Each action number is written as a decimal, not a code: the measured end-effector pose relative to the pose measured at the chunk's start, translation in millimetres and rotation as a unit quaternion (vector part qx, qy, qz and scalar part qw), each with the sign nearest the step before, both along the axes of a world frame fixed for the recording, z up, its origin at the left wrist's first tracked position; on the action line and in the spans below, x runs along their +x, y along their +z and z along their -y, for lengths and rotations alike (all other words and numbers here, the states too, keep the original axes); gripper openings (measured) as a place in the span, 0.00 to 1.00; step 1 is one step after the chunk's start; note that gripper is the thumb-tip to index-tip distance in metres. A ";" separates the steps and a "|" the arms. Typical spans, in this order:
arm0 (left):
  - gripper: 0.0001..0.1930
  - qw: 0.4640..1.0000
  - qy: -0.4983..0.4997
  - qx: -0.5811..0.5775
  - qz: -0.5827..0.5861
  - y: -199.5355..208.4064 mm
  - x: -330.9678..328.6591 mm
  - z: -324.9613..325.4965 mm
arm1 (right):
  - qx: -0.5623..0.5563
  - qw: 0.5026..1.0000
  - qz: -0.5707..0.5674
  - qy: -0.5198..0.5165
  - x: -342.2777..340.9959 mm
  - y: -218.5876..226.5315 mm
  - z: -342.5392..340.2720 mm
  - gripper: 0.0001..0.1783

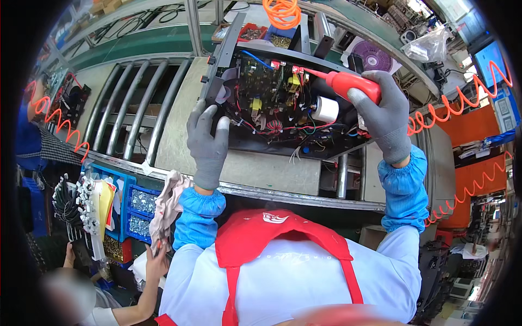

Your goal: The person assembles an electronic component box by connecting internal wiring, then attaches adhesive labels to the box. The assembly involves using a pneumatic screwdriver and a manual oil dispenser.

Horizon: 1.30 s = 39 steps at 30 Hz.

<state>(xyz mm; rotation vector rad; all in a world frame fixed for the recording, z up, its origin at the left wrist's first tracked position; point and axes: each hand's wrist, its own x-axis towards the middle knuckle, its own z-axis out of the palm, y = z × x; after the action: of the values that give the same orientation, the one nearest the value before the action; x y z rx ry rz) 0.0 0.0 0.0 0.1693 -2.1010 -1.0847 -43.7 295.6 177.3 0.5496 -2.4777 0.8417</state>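
An open black chassis (293,150) full of circuit boards, wires and yellow coils lies in front of me. My right hand (389,114), in a grey glove, is closed round a red squeeze bottle (353,86) with a long thin nozzle. The nozzle points left, its tip close to small red-and-white connectors (296,70) at the chassis's far side; whether it touches them I cannot tell. My gloved left hand (208,141) rests at the chassis's left panel (217,81), fingers and thumb apart. A white cylinder (325,109) stands inside the chassis near the bottle.
Metal rollers (133,111) run left of the chassis. A coiled orange hose (281,13) hangs above it. Blue bins (142,201) of small hardware and a crumpled cloth (167,204) are at lower left, beside another person's hand (156,264). A purple fan (373,55) stands beyond the chassis.
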 end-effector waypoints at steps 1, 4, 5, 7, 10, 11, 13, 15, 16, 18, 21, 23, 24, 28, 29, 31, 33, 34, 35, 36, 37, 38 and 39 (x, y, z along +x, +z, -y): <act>0.17 1.000 0.000 0.003 -0.005 0.4 0.3 -0.5 | 0.012 1.000 -0.012 0.005 1.9 1.3 0.3 0.18; 0.17 1.000 0.002 0.000 -0.015 -1.3 -0.2 0.1 | -0.029 0.999 0.035 0.004 11.9 8.2 5.6 0.19; 0.17 1.000 0.003 -0.007 -0.021 -2.5 -0.8 1.0 | -0.081 0.992 0.094 -0.003 13.4 9.3 7.9 0.19; 0.17 1.000 0.005 -0.008 -0.027 -4.0 -3.3 0.8 | -0.057 0.998 0.034 0.006 9.8 5.3 6.8 0.19; 0.17 1.000 0.002 -0.006 -0.031 -3.5 -1.8 0.7 | -0.051 0.998 0.000 0.033 6.0 3.1 13.6 0.19; 0.17 1.000 -0.003 -0.002 -0.029 -3.4 -1.3 1.0 | -0.068 0.996 0.026 0.051 5.0 2.7 17.5 0.19; 0.17 1.000 -0.004 -0.006 -0.028 -4.1 0.0 2.8 | -0.062 0.996 0.035 0.053 3.7 3.7 25.5 0.19; 0.17 1.000 -0.006 -0.008 -0.029 -4.1 0.4 3.5 | -0.055 0.996 0.043 0.054 0.4 3.9 29.5 0.19; 0.17 1.000 -0.007 -0.007 -0.027 -3.6 0.3 3.2 | -0.037 0.997 0.021 0.059 -2.1 2.9 30.6 0.20; 0.17 1.000 -0.006 -0.005 -0.026 -2.6 0.9 3.5 | -0.019 0.998 -0.002 0.065 -4.1 4.0 34.0 0.20; 0.18 1.000 -0.004 -0.021 -0.014 -1.5 2.4 4.1 | 0.011 0.998 -0.004 0.069 -6.6 7.0 39.8 0.20; 0.17 1.000 -0.005 -0.019 -0.020 -1.7 1.7 3.6 | 0.033 0.993 -0.059 0.092 -11.6 5.1 40.6 0.20; 0.17 1.000 -0.004 -0.019 -0.020 -2.0 1.5 4.1 | 0.033 0.993 -0.060 0.093 -11.5 5.8 41.8 0.20; 0.17 1.000 -0.007 -0.018 -0.023 -3.1 0.9 4.7 | 0.063 0.995 -0.025 0.075 -9.0 12.8 50.3 0.21; 0.17 1.000 -0.005 -0.020 -0.022 -3.3 1.0 4.7 | 0.072 0.995 -0.013 0.068 -8.7 13.6 52.2 0.21; 0.17 0.999 -0.009 -0.022 -0.025 -2.9 0.8 4.8 | 0.091 0.991 -0.063 0.079 -12.7 14.1 53.9 0.19; 0.17 0.999 -0.012 -0.026 -0.028 -2.3 1.2 4.7 | 0.110 0.984 -0.111 0.090 -13.3 15.6 55.2 0.17; 0.17 0.999 -0.012 -0.021 -0.023 -2.2 1.9 4.4 | 0.125 0.984 -0.091 0.083 -12.3 18.0 56.3 0.19; 0.17 1.000 -0.011 -0.017 -0.018 -2.0 2.7 4.3 | 0.140 0.985 -0.070 0.076 -11.6 19.2 56.7 0.20; 0.17 1.000 -0.012 -0.018 -0.018 -1.7 2.8 4.0 | 0.139 0.985 -0.071 0.074 -11.3 19.1 55.9 0.20; 0.17 1.000 -0.014 -0.015 -0.021 -1.6 3.0 3.8 | 0.131 0.986 -0.070 0.074 -11.0 18.6 54.8 0.20; 0.17 1.000 -0.017 -0.012 -0.022 -1.5 3.2 3.6 | 0.123 0.987 -0.068 0.073 -10.7 17.9 53.6 0.20; 0.17 1.000 -0.017 -0.013 -0.023 -1.2 3.4 3.3 | 0.121 0.988 -0.068 0.073 -10.3 17.2 52.0 0.20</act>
<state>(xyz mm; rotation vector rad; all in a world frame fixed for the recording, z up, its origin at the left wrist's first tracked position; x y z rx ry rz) 3.4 -3.3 -1.2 0.0964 -2.0827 -1.0702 -54.0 243.6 194.5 0.8536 -2.4493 0.5367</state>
